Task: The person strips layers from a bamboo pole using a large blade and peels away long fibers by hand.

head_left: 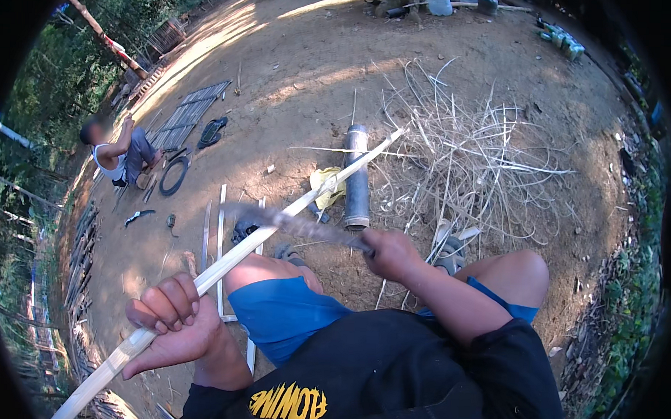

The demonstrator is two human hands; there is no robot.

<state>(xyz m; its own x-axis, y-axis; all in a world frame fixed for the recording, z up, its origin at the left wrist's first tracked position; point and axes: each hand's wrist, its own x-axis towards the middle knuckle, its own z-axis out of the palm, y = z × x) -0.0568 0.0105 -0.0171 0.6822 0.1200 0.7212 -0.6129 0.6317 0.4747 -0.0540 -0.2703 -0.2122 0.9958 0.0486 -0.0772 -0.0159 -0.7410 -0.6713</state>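
A long, pale bamboo strip (239, 255) runs slantwise from the lower left up toward the middle of the ground ahead. My left hand (178, 316) is closed round its lower part, thumb lying along it. In my right hand (393, 257) is the handle of a long knife (316, 229). Its blade, smeared by motion, lies across the strip about midway; I cannot tell whether the edge bites into it. Under the strip's far end lies a dark cylinder (357, 182), with a yellow cloth (327, 187) beside it.
A tangled heap of thin shavings (477, 163) covers the ground at right. More strips (221, 224) lie by my left knee. Another person (123, 154) sits at far left near a coiled black hose (175, 176) and a slatted panel (189, 116). Bottles (561, 41) stand at far right.
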